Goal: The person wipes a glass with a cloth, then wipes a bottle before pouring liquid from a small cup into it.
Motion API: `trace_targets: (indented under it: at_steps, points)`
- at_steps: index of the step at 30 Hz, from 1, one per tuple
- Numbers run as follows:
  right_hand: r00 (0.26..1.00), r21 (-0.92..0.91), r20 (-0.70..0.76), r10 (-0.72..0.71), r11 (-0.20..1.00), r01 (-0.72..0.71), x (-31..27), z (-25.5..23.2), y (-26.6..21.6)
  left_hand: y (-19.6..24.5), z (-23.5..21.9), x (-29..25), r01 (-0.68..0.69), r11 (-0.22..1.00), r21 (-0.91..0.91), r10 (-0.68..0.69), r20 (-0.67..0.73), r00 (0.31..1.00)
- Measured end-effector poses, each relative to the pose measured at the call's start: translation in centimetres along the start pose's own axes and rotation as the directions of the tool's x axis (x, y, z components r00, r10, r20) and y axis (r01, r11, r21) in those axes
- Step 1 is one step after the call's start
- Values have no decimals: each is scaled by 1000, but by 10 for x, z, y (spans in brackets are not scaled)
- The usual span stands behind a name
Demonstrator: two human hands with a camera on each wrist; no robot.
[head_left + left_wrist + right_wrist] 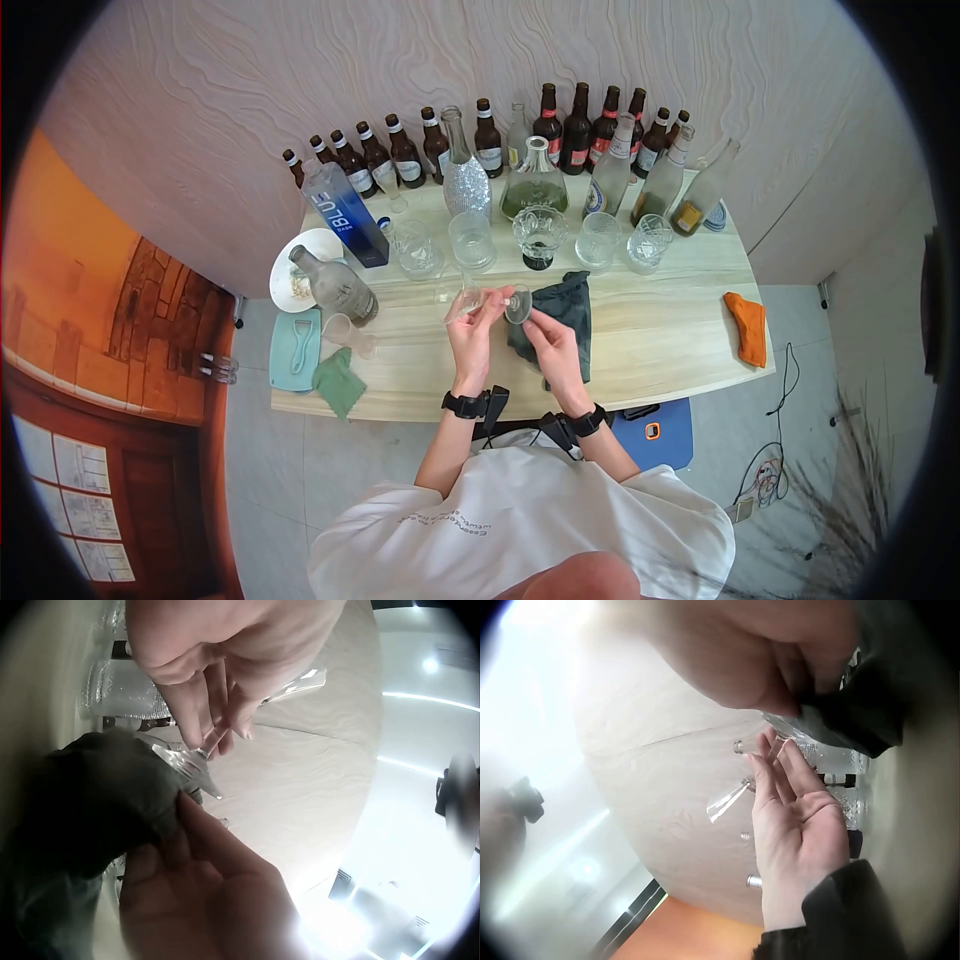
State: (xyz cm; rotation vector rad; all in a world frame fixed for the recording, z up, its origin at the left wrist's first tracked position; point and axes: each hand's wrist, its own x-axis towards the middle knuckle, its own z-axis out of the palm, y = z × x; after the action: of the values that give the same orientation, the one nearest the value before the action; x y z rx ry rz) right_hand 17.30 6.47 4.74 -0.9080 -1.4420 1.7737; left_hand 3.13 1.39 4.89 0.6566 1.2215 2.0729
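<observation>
My left hand (472,345) pinches the stem of a clear stemmed glass (196,769), which lies tilted sideways between the hands. Its flared bowl points left, past the left fingers, and its round foot faces the right hand. My right hand (558,358) grips a dark grey-green cloth (572,300) at the edge of that foot. The cloth hangs from these fingers towards the tabletop. From the right wrist, the left palm is turned up with the stem between thumb and fingers, while the cloth covers part of the right fingers.
Behind the hands stands a row of glasses, including a patterned tumbler (472,240) and a dark-based footed glass (540,235). Several brown beer bottles (404,155) line the back. At left are a blue bottle (345,215), a grey bottle (340,285) and a green cloth (339,382); an orange cloth (746,330) lies right.
</observation>
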Motion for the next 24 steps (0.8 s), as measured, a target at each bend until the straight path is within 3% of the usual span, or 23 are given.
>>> trace_targets:
  at_steps: [1,4,9,15,19,22,24]
  points:
    - [998,35,-7,-67,997,67,-1,4,4,0,0,3,-38,999,8,38,-28,999]
    - [999,47,-36,-28,998,29,-2,2,5,-3,-6,6,-51,998,40,54,-82,995]
    - [973,128,-174,-148,977,172,4,2,-4,-10,-10,-10,23,998,66,-21,-35,999]
    - [985,197,-111,-133,969,152,9,5,2,-1,-2,-13,9,999,47,-9,-4,1000]
    - [999,82,-21,41,996,-39,-5,3,-2,-4,-4,0,-73,996,49,76,-67,995]
    - [997,81,-62,39,996,-34,-14,3,-2,-2,-5,3,-48,995,84,57,-102,993]
    - [990,127,-135,-46,990,63,-13,4,0,-4,-5,0,-14,996,93,20,-67,998]
